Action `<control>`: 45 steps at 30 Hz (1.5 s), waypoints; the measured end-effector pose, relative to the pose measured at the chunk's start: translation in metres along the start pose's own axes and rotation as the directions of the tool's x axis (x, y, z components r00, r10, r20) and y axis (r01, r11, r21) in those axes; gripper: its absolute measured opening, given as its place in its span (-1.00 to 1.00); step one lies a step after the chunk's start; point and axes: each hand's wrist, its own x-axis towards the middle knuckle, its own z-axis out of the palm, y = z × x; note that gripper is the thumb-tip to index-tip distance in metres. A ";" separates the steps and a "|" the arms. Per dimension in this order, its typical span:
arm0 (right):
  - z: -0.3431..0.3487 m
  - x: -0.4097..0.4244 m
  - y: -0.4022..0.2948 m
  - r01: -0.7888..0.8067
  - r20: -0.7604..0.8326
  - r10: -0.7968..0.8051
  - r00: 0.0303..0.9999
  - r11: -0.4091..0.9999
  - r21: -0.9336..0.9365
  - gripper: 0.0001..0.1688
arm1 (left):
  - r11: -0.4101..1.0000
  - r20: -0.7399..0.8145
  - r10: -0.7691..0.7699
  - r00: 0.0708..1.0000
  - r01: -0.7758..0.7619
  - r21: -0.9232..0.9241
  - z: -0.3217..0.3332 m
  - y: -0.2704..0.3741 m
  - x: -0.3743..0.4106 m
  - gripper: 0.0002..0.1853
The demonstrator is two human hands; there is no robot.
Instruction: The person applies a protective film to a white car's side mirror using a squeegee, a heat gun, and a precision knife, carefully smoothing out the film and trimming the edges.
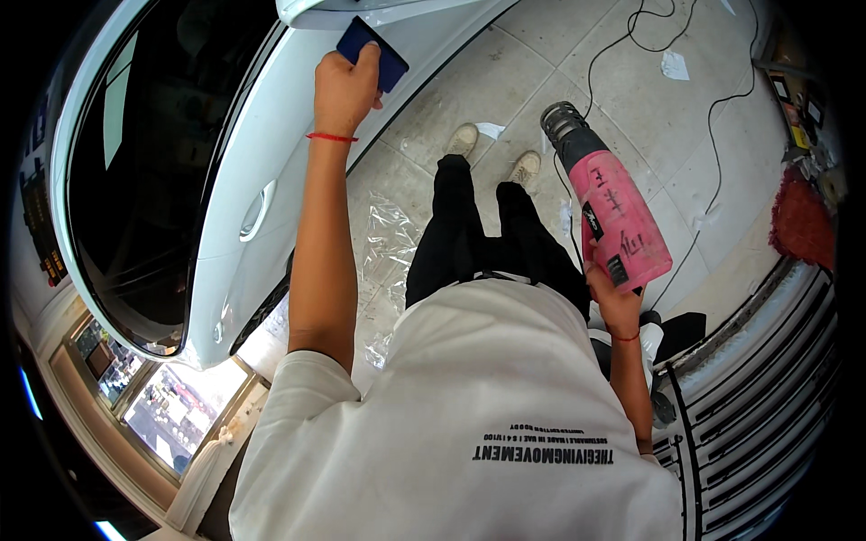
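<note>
My left hand (347, 89) pinches a dark blue squeegee card (375, 55), thumb on its upper face. The card is held over the white car door (270, 115), near the underside of the door mirror (352, 10); whether it touches the paint I cannot tell. My right hand (614, 297) grips the handle of a pink heat gun (621, 216) on my right side. Its black nozzle with a metal guard (565, 125) points forward and slightly left, away from my body. Handwritten marks cover the gun's housing, and my fingers are partly hidden behind it.
The car's dark side window (152, 169) and door handle (257, 211) are on my left. Clear plastic film (389, 237) and paper scraps (674, 65) litter the tiled floor (514, 74). Black cable (710, 162) trails across it. A red cloth (803, 220) lies at right.
</note>
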 end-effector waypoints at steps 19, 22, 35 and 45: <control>0.016 -0.006 -0.023 0.211 0.127 -0.194 0.973 0.968 -0.135 -0.45 | 0.734 0.047 0.008 0.999 0.026 -0.678 0.017 -0.019 0.024 -0.58; 0.006 -0.009 0.002 0.009 -0.080 -0.006 0.997 1.000 0.030 -0.34 | 0.564 0.201 0.000 0.980 0.166 -0.809 0.029 -0.019 0.029 -0.66; 0.004 -0.013 0.000 -0.022 -0.131 0.031 0.991 0.997 0.072 -0.61 | 0.199 0.430 0.228 0.874 0.391 -0.899 0.050 -0.017 0.032 -0.72; -0.004 -0.003 0.022 0.031 -0.034 -0.033 0.999 0.998 -0.049 -0.47 | 0.631 0.464 0.289 0.837 0.198 -0.750 0.046 0.020 -0.042 -0.57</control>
